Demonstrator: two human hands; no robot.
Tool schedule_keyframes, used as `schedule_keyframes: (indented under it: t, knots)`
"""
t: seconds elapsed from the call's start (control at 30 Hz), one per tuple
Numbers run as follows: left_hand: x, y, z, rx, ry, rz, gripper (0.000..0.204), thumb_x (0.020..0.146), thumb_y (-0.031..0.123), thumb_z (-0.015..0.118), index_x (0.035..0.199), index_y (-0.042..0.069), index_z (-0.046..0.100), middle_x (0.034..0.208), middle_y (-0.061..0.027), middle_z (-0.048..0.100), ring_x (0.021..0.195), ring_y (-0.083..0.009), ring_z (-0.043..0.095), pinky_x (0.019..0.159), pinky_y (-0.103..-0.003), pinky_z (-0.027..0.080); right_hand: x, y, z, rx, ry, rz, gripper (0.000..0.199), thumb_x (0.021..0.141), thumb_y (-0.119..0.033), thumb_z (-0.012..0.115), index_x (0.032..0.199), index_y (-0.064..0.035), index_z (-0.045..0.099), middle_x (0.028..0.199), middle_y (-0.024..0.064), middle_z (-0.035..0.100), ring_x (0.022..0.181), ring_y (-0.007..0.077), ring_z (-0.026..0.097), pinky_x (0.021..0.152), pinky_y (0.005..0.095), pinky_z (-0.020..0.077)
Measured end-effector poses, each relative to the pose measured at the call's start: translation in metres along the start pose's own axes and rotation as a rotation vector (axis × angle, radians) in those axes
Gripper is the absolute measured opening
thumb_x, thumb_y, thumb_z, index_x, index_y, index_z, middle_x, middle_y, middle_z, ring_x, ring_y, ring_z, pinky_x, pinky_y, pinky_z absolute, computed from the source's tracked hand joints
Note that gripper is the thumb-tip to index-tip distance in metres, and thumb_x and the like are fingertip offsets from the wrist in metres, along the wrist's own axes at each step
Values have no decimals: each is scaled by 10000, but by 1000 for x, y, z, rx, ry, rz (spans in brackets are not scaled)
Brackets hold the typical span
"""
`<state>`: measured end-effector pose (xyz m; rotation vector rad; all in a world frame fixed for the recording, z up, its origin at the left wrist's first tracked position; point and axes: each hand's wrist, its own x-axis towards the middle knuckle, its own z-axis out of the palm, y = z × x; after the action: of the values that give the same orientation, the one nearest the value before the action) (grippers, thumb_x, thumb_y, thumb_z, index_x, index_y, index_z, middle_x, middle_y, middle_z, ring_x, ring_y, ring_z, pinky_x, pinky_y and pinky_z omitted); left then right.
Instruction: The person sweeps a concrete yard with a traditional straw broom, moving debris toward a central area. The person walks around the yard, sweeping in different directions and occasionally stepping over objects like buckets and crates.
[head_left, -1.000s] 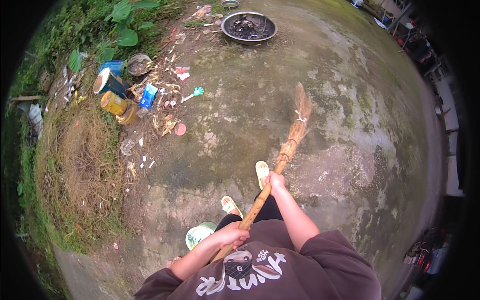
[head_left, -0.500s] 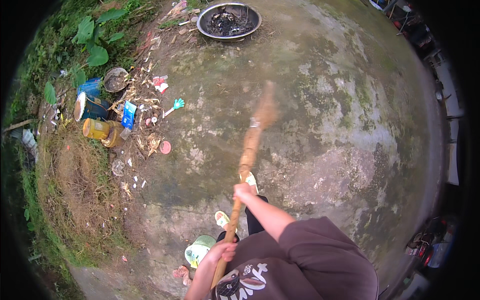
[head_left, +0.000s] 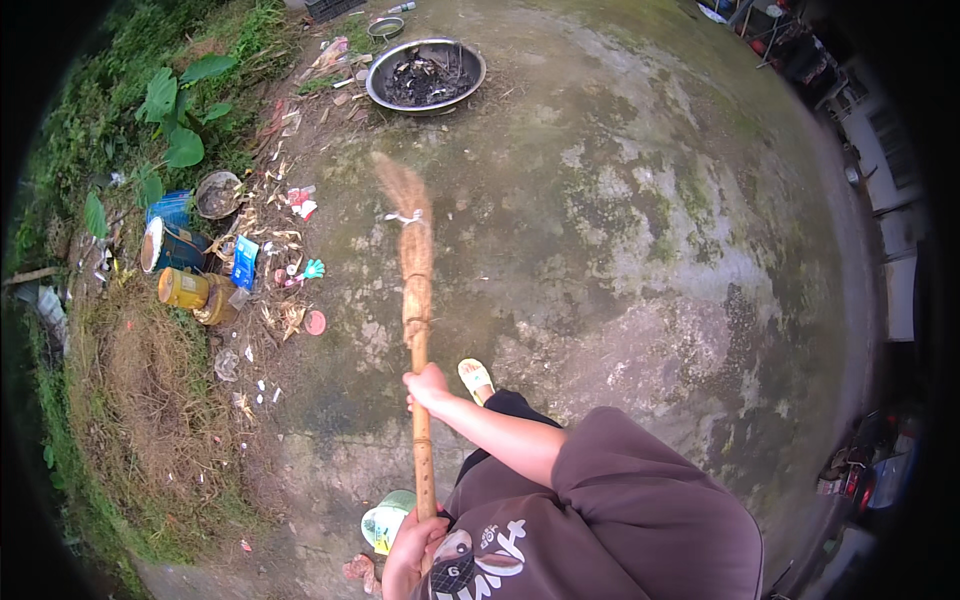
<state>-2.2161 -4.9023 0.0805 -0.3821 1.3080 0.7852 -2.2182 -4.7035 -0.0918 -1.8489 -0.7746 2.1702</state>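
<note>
A long straw broom (head_left: 417, 270) with a bamboo-like handle reaches forward from my waist, its slightly blurred bristles over the mossy concrete. My right hand (head_left: 427, 388) is wrapped round the middle of the handle. Close to my belly, my left hand (head_left: 418, 542) grips the handle's near end. Left of the bristles, a teal hand-shaped piece (head_left: 314, 269) lies at the edge of scattered litter, near a pink disc (head_left: 315, 322) and a blue packet (head_left: 244, 262).
A metal basin (head_left: 474, 75) of charred remains stands ahead. Blue containers (head_left: 172, 246), a yellow bucket (head_left: 183, 288) and dry grass (head_left: 150, 390) line the left. A green-white container (head_left: 385, 522) stands beside my left hand. One light slipper (head_left: 475, 376) shows on my foot.
The broom has swung left, with both hands still on it. The teal piece has shifted left and nearer, against the litter. The view has moved too, so the basin appears lower.
</note>
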Motion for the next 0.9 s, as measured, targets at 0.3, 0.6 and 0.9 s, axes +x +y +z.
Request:
schedule_keyframes:
  t: [0.3, 0.6, 0.9]
  knots:
    - [132, 34, 117, 539, -531, -299, 166, 768, 45, 525, 883, 81, 410, 550, 44, 391, 367, -43, 344, 325, -212, 313, 57, 19, -275, 554, 427, 11, 95, 777, -48, 455, 687, -51, 425, 545, 43, 386, 404, 159, 394, 362, 337, 376]
    - [218, 119, 191, 326, -460, -380, 185, 786, 67, 562, 911, 92, 428, 548, 46, 381, 378, -43, 344, 337, -211, 300, 176, -52, -301, 362, 531, 111, 169, 778, -97, 514, 625, -44, 463, 482, 58, 398, 375, 190, 424, 355, 329, 411]
    - [83, 191, 105, -459, 16, 52, 161, 799, -1, 475, 933, 86, 459, 536, 37, 341, 362, -43, 280, 330, -194, 241, 159, -147, 61, -189, -236, 177, 175, 773, -115, 534, 700, 43, 519, 519, 110, 533, 420, 213, 550, 379, 346, 473]
